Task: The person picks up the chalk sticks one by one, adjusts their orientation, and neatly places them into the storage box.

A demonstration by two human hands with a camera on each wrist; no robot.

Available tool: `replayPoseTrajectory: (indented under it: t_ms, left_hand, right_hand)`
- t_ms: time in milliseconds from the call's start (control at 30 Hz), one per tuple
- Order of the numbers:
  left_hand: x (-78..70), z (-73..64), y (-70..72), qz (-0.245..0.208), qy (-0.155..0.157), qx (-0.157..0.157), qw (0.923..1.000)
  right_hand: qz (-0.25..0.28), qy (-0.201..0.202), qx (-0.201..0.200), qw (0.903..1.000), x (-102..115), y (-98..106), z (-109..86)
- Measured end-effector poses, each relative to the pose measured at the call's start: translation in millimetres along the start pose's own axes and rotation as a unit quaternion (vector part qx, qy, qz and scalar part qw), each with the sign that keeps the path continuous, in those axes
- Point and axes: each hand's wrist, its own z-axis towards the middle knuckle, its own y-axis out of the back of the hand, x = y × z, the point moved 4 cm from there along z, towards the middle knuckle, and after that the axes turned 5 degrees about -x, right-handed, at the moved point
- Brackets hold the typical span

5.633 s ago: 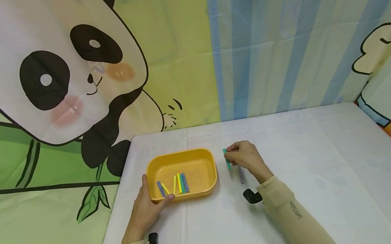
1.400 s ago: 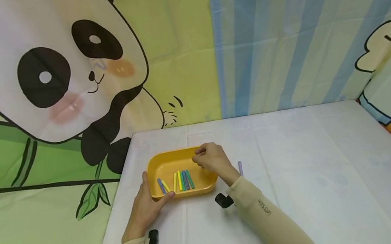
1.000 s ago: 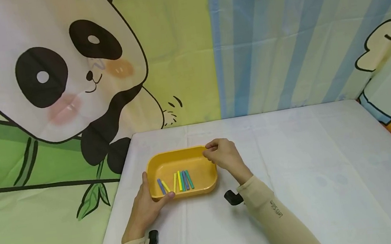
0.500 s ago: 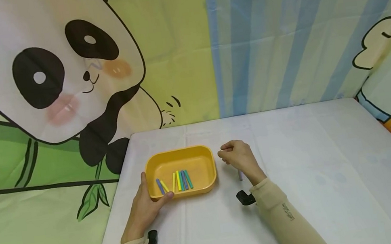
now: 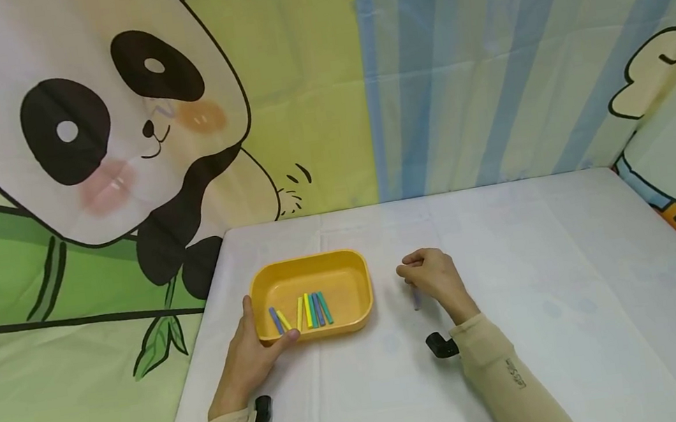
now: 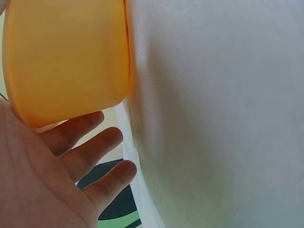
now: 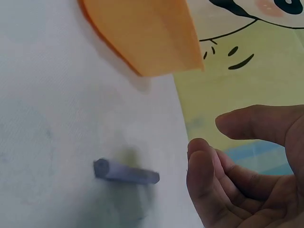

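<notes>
A yellow plastic tray point(image 5: 344, 302) holds several short chalk sticks point(image 5: 309, 312) in yellow, green and blue-purple, lying along its near side. At the tray's left near corner my left hand point(image 5: 246, 366) grips it, thumb over the rim. The left wrist view shows the tray wall point(image 6: 66, 61) with the other fingers point(image 6: 102, 183) spread below it. Right of the tray, a purple chalk stick point(image 7: 127, 173) lies on the white cloth, partly hidden in the head view by my right hand point(image 5: 438, 279). That hand is close over the chalk, thumb and fingers apart with nothing between them.
The white-clothed table point(image 5: 545, 298) runs to a back edge against a printed backdrop point(image 5: 299, 103) with a panda. A black wrist camera point(image 5: 440, 345) sits at the right sleeve, another camera point(image 5: 263, 411) at the left.
Earlier my right hand held a green chalk stick right of the tray; that stick now lies in the tray. The hand has come back right to the purple chalk. My left hand stays put.
</notes>
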Motion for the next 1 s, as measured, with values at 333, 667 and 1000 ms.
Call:
replayPoseTrajectory:
  t_ms: [333,667,1000]
  left_hand:
    - [0.5,1.5,1.2,0.002,-0.001,0.002,1.0000]
    - [-0.4,0.4,-0.2,0.001,-0.005,0.001,1.0000]
    - [-0.6,0.6,0.2,0.003,-0.010,-0.003,0.9999]
  right_hand:
    - [-0.025,-0.002,-0.005,0.9997,-19,6,1.1]
    - [-0.061,-0.007,-0.004,0.9981,-34,0,2.9]
    - [-0.123,0.000,-0.015,0.9923,-35,-6,2.6]
